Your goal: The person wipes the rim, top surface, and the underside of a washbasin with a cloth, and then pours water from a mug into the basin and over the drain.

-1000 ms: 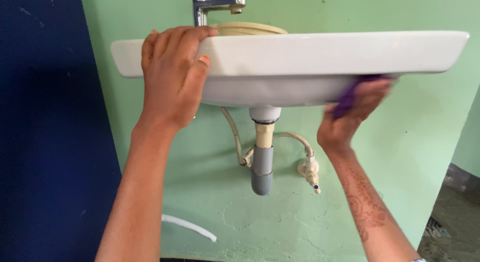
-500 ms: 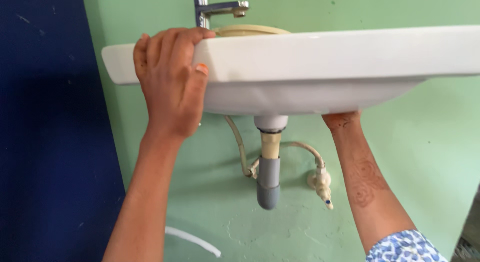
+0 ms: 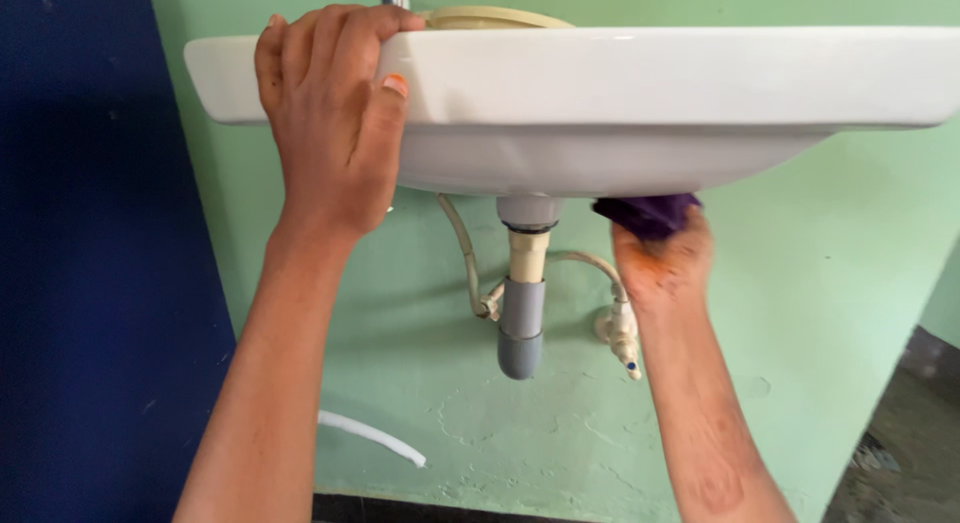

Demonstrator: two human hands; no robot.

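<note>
1. Purple cloth [image 3: 648,213] is bunched in the right hand [image 3: 662,263], fingers closed around it, pressed up against the underside of the white basin [image 3: 640,93] just right of the drain.
2. Left hand [image 3: 335,123] clamps the basin's front rim, fingers curled over the top, thumb on the face; what lies inside the bowl cannot be seen from below.
3. Grey drain pipe [image 3: 521,333] hangs under the bowl; a pale hose [image 3: 465,258] and a small wall valve [image 3: 620,333] sit beside it on the green wall [image 3: 800,283].

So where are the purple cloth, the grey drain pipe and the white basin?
purple cloth [image 3: 648,213], head view, on its bunched middle above the right hand.
grey drain pipe [image 3: 521,333], head view, on its grey lower section.
white basin [image 3: 660,78], head view, on its front rim.
</note>
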